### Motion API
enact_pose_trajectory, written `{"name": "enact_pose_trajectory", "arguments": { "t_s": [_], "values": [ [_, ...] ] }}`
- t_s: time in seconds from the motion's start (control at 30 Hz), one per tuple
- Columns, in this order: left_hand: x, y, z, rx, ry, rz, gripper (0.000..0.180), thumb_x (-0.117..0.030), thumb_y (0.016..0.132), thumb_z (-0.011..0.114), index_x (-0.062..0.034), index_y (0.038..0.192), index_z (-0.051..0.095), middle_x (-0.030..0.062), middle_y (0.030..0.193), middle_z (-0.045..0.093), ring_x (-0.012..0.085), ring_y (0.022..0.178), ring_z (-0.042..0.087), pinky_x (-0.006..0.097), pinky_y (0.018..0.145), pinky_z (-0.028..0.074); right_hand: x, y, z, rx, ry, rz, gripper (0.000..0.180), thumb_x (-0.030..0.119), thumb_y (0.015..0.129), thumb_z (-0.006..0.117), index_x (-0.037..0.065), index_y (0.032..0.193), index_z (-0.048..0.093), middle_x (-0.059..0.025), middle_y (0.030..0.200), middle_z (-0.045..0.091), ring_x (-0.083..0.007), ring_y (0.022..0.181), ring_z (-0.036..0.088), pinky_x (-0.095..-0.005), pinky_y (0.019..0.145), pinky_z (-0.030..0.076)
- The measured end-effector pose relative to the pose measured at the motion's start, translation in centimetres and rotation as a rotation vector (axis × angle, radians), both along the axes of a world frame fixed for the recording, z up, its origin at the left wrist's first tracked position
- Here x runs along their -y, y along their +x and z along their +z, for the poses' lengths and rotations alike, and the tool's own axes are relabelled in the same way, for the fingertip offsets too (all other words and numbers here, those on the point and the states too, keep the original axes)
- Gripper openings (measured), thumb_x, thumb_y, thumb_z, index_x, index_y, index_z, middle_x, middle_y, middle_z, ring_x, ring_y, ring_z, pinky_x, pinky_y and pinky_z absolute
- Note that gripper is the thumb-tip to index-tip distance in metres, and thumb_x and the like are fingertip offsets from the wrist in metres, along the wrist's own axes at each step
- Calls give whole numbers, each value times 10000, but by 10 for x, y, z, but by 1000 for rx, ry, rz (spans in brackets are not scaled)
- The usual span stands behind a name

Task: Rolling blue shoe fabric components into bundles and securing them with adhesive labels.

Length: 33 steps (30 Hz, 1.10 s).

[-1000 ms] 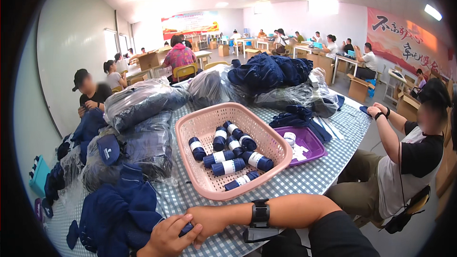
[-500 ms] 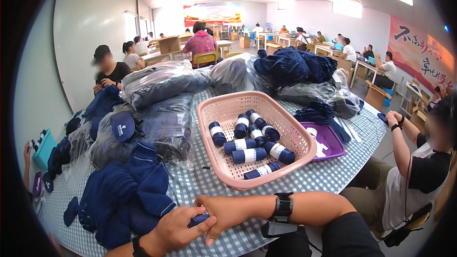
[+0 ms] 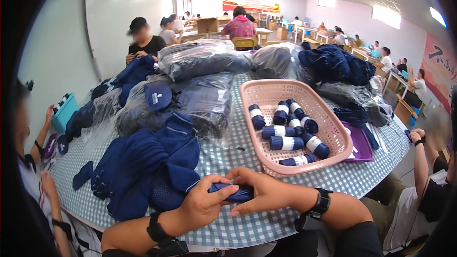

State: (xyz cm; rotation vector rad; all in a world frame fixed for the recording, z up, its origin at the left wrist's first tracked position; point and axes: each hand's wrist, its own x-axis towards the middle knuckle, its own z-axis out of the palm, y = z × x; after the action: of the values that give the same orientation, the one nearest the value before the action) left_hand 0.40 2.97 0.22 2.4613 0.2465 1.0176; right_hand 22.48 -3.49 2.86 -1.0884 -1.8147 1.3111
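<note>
Between my two hands, just above the front of the table, is a rolled piece of navy fabric [image 3: 243, 194]. My left hand [image 3: 205, 201] is closed round its left end, thumb along the top. Around the right end curl the fingers of my right hand [image 3: 266, 191], which hides part of it. No white band shows on this roll. A heap of navy knit fabric [image 3: 143, 166] lies beside my left hand. Beyond my right hand stands a pink perforated basket [image 3: 304, 165]. In it lie several navy fabric rolls [image 3: 286, 143] with white paper bands.
Plastic-wrapped navy bundles [image 3: 202, 109] line the table's far side, with a navy pouch-like piece [image 3: 158, 96] on top. A purple tray [image 3: 364, 150] sits right of the basket. People sit close at left and right. A turquoise bin [image 3: 64, 114] stands at far left.
The view has swung left, so the scene sits further right. My hands have moved apart along the fabric roll, and more of it shows. A person has come into view at the left.
</note>
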Motion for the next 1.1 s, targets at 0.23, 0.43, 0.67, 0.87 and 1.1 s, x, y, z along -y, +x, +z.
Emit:
{"name": "enact_pose_trajectory", "arguments": {
  "t_s": [0.23,0.43,0.67,0.87,1.1],
  "values": [
    [5,-2,0,107,-473,-39,527,228,786,537,-15,1236,663,158,1284,491,231,1121,616,298,922,590,7,-5,9,90,444,-135,510,241,832,813,-30,1210,601,-193,1056,686,-278,922,688,-356,799,539],
    [3,-3,4,89,-314,-16,525,232,808,522,-9,1258,647,167,1258,504,273,1127,627,317,944,599,7,-6,1,-19,381,-182,456,203,913,745,-51,1270,618,-168,1092,693,-209,935,679,-317,781,539],
    [3,-4,3,104,-391,-56,545,236,792,535,-34,1247,666,167,1248,517,275,1130,625,314,922,604,11,-9,-4,-335,-101,-202,421,92,928,718,-50,1307,604,-92,1079,662,-111,962,635,-237,750,532],
    [2,-6,-1,113,-340,-58,526,214,776,615,-72,1209,702,150,1239,537,231,1081,623,295,870,577,13,-10,-10,-309,81,-191,379,14,867,761,-11,1234,669,-72,1062,634,-120,952,641,-233,796,559],
    [3,-9,2,52,-328,-83,567,217,778,598,-111,1226,707,154,1243,510,229,1114,602,284,868,587,15,-13,-18,-462,-8,-242,305,-36,848,754,-8,1148,705,-98,1087,648,-138,1013,632,-232,853,557]
  ]
}}
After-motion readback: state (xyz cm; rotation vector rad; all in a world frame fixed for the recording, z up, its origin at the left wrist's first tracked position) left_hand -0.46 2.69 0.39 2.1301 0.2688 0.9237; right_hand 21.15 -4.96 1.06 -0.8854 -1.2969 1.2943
